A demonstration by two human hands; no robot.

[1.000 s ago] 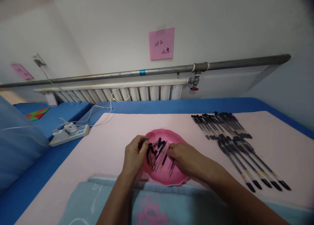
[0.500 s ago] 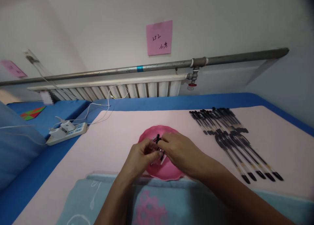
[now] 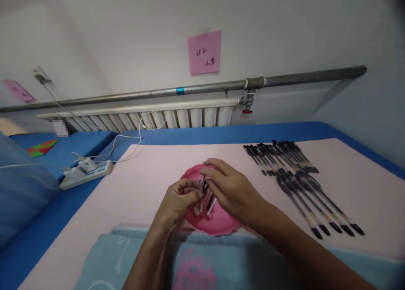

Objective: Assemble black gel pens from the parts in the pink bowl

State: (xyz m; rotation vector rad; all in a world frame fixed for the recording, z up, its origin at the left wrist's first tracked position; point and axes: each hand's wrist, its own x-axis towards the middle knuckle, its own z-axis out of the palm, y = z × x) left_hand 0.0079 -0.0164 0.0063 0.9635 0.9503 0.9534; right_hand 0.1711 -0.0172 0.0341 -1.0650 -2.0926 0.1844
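Note:
Above a pink plastic dish [image 3: 218, 224] on the pink table cover, my two hands meet. My left hand [image 3: 177, 201] is closed around a clear pen barrel [image 3: 200, 205], held nearly upright. My right hand [image 3: 229, 189] pinches a thin pen part [image 3: 205, 184] at the barrel's top end. More small pen parts lie in the dish, mostly hidden behind my hands.
Rows of black-capped pens [image 3: 297, 178] lie on the table at the right. A white power strip [image 3: 85, 174] with cables sits on the blue surface at the left. A radiator [image 3: 164, 119] and a pipe [image 3: 284, 79] run along the wall. A light blue cloth [image 3: 202, 260] covers the near edge.
My hands left the parts in the dish and came together above it. The left hand now holds a clear barrel, and the right hand pinches a part at its top.

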